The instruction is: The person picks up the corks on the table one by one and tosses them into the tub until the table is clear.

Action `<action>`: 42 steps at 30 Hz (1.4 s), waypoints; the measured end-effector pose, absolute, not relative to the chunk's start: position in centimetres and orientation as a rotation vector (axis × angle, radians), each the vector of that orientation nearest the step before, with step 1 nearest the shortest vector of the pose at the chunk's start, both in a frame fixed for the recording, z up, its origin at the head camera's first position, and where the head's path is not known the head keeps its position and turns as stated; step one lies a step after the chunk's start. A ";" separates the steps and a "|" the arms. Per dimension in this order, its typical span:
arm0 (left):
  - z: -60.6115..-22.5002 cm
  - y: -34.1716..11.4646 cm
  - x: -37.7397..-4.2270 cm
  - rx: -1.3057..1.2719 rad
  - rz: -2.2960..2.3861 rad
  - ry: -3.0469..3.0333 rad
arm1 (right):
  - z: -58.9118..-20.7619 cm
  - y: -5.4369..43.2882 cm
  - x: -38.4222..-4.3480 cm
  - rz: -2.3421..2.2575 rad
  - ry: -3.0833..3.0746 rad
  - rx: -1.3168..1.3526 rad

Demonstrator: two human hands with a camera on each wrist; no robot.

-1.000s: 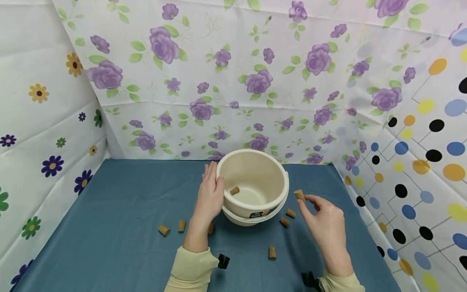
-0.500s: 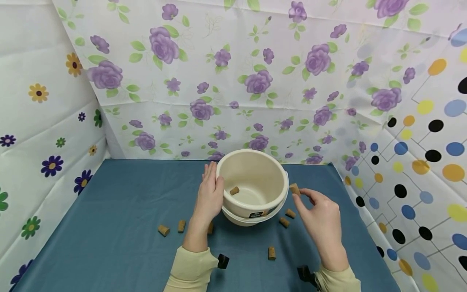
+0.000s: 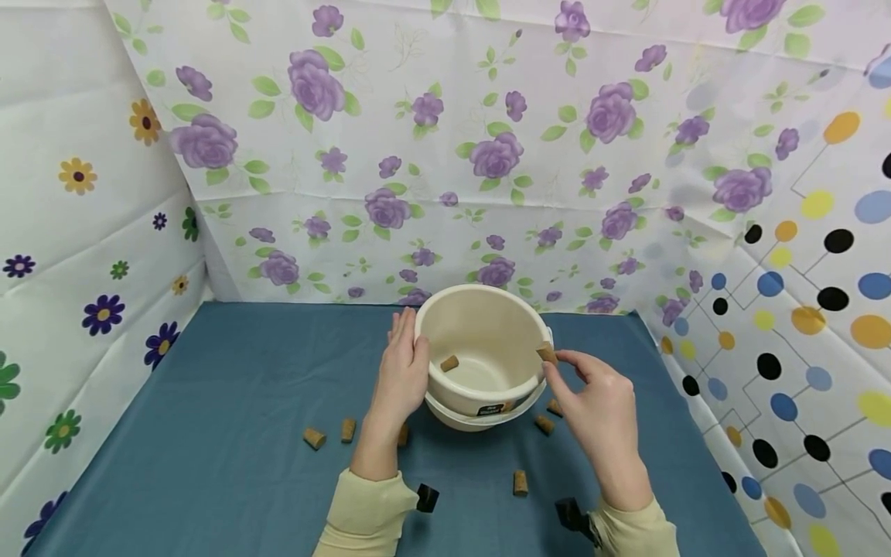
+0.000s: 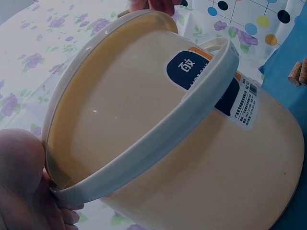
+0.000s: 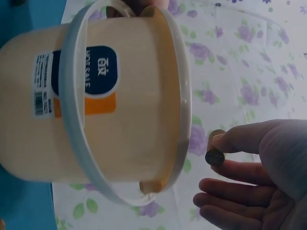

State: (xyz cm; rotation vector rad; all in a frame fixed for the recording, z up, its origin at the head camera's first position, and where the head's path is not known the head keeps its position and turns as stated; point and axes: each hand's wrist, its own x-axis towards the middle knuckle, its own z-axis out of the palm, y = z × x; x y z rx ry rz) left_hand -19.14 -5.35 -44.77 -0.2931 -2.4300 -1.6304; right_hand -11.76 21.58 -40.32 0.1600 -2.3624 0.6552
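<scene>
A: What do we see in the head view?
B: We see a cream bucket (image 3: 480, 325) on a blue cloth (image 3: 230, 433). The left hand (image 3: 401, 375) presses on its side, fingers straight and close together.
A: And the right hand (image 3: 600, 398)?
B: Its thumb and pointing finger pinch one cork (image 3: 547, 353) by the bucket's right rim. Another cork (image 3: 449, 363) lies inside, and more corks (image 3: 314, 439) lie around on the cloth.
A: What does the left wrist view add?
B: We see the bar code on the sticker (image 4: 247, 105), and the handle (image 4: 153, 136) hanging across the front. Here we can't tell how all the left fingers lie.
A: And the right wrist view?
B: We can read HOT SALE, too tiny from the head. We also see a gap between the pinched cork and the rim, and three fingers that don't touch the cork.
A: What about the room?
B: Purple roses cover the back sheet (image 3: 445, 155). We see daisies on the left sheet (image 3: 69, 232) and dots on the right one.
</scene>
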 end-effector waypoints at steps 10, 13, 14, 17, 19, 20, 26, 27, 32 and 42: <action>-44.8 -5.3 -19.2 -0.292 -1.622 -2.437 | -40.0 20.0 -12.2 0.665 -2.366 0.260; -44.8 -5.3 -19.2 -0.288 -1.621 -2.439 | -40.1 19.5 -12.3 0.660 -2.379 0.284; -44.8 -5.3 -19.2 -0.288 -1.620 -2.440 | -40.1 19.3 -12.3 0.661 -2.383 0.290; -44.9 -5.3 -19.2 -0.287 -1.619 -2.441 | -40.2 18.8 -12.3 0.655 -2.397 0.309; -45.0 -5.3 -19.2 -0.287 -1.619 -2.440 | -40.1 18.5 -12.4 0.655 -2.405 0.317; -45.0 -5.4 -19.2 -0.287 -1.619 -2.440 | -40.1 18.3 -12.4 0.656 -2.410 0.321; -45.0 -5.5 -19.3 -0.293 -1.621 -2.437 | -40.0 17.6 -12.6 0.667 -2.432 0.337; -45.0 -5.5 -19.3 -0.294 -1.621 -2.436 | -40.1 17.5 -12.6 0.677 -2.438 0.340; -44.9 -5.4 -19.3 -0.300 -1.623 -2.433 | -40.2 17.0 -12.6 0.735 -2.458 0.354; -44.8 -5.3 -19.3 -0.306 -1.628 -2.426 | -40.5 16.7 -12.6 0.733 -2.466 0.359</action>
